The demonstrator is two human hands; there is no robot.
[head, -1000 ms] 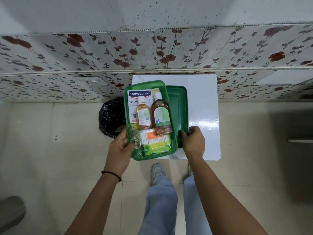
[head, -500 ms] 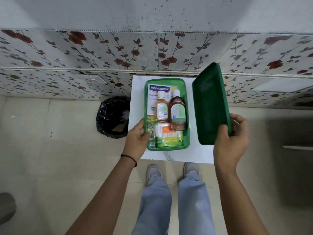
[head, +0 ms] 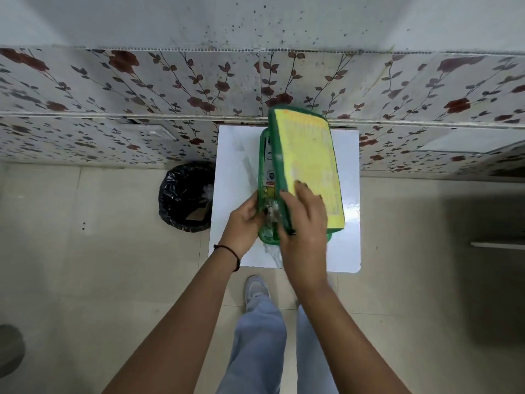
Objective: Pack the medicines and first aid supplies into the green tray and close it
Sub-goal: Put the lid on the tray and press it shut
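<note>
The green tray [head: 262, 166] stands on a small white table [head: 235, 172], with its left rim and a strip of a white medicine box [head: 269, 163] still showing. Over it tilts the green lid [head: 308, 163], yellow label side up, its left edge raised and its right side low over the tray. My right hand [head: 302, 220] grips the lid at its near left corner. The tray's near left corner is held by my left hand [head: 244, 226]. Bottles and other supplies are hidden under the lid.
A black-lined waste bin [head: 186, 196] stands on the floor just left of the table. A floral-papered wall [head: 142, 89] runs right behind the table. My legs and shoes [head: 257, 288] are at the table's near edge. Beige floor tiles lie on both sides.
My right hand has swung the lid from the tray's right side, flipped it label side up and brought it over the tray. My left hand stays on the tray's left edge.
</note>
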